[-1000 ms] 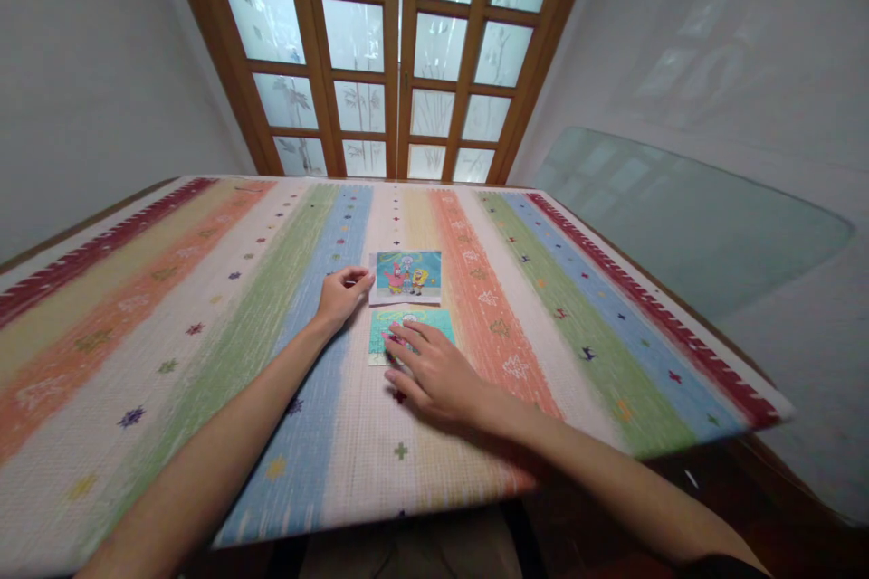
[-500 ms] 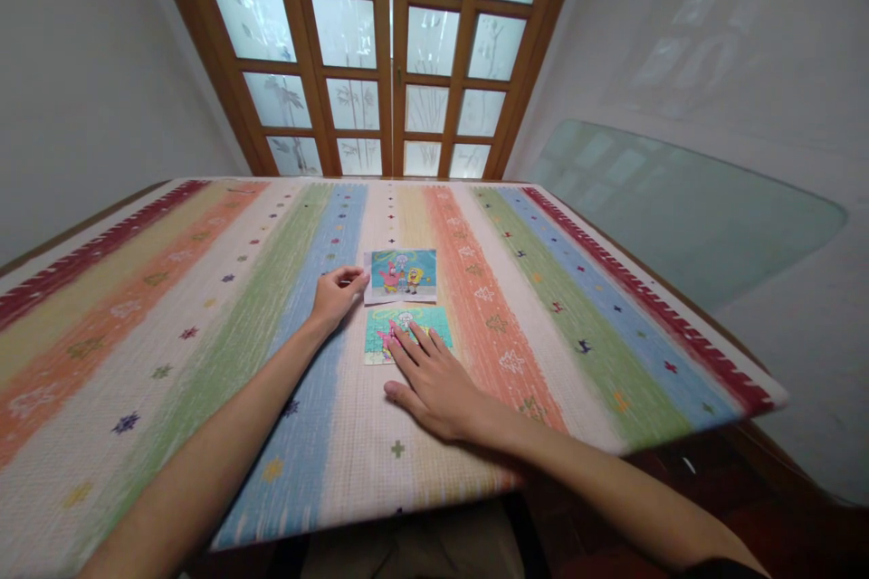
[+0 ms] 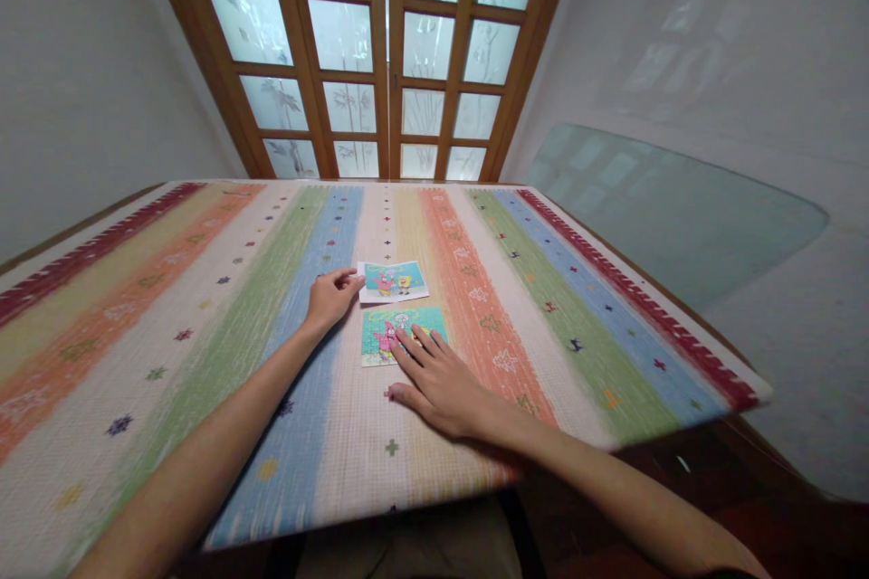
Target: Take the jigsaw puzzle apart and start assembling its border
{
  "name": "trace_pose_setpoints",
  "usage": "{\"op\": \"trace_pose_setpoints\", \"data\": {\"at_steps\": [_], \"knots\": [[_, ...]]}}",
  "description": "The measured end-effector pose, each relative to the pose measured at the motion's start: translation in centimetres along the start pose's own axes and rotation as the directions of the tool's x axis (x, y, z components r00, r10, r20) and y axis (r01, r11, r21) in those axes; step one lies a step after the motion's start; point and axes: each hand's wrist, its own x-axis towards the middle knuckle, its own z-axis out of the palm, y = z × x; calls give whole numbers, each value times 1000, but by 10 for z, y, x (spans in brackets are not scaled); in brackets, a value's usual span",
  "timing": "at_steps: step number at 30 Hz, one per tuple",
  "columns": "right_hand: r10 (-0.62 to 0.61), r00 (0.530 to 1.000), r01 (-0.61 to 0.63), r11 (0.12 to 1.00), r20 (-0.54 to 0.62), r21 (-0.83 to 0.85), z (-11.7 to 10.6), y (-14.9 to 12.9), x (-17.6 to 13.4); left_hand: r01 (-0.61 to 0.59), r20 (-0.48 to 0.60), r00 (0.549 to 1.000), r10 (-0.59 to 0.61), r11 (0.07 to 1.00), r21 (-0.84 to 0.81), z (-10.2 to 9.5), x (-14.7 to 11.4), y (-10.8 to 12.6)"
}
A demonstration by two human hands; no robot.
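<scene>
A small jigsaw puzzle with pink, yellow and teal cartoon figures lies assembled on the tablecloth. My right hand rests on its right part with the fingers spread, hiding some of the picture. Just beyond the puzzle is a picture card showing the same cartoon scene, with a white border. The fingers of my left hand pinch the card at its left edge. The card looks slightly bent and tilted.
A striped, patterned tablecloth covers the table. Its near edge hangs close to my body, with a seat below. Wooden doors with glass panes stand behind the far edge. A pale green panel is on the right wall.
The far edge of the card has come down towards me, and the card now looks flatter and more tilted. My right hand has slid slightly right across the puzzle, uncovering more of the pink figure.
</scene>
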Motion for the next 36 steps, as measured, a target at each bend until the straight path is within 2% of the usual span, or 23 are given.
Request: {"op": "trace_pose_setpoints", "data": {"at_steps": [5,8,9,11,13,14,16,18,20,27,30,32,36], "knots": [[8,1000,-8,1000,1,8,0,1,-1,-80,-39,996,84,992,96,-11,-5,6],[16,1000,-16,1000,-8,3,1,4,-4,-194,51,981,188,971,141,-21,-24,12],[19,1000,-19,1000,-12,-2,1,6,-6,-311,144,947,288,934,178,-25,-32,14],[26,999,-27,999,-21,-19,2,11,-10,-526,304,837,456,824,212,-30,-50,17],[44,999,-45,998,-21,-39,1,18,-16,-665,445,718,536,717,209,-32,-66,18],[57,998,-58,997,-22,-49,0,22,-18,-713,506,661,554,675,192,-32,-73,19],[65,998,-67,996,-25,-58,-3,32,-24,-765,584,578,570,628,143,-30,-83,20],[67,998,-67,995,-4,-69,-7,43,-29,-783,628,527,573,615,95,-25,-90,22],[90,996,-88,993,22,-83,-12,57,-34,-787,654,495,572,614,58,-19,-94,25],[144,990,-143,984,3,-104,-24,111,-53,-821,702,432,566,568,47,-6,-93,34],[183,983,-183,976,-7,-117,-28,135,-58,-849,690,424,586,523,78,-4,-88,29],[194,981,-192,974,4,-122,-30,151,-60,-859,661,443,605,498,119,-4,-85,24],[181,984,-180,979,3,-94,-34,181,-58,-833,626,524,578,499,237,-5,-82,13]]}}
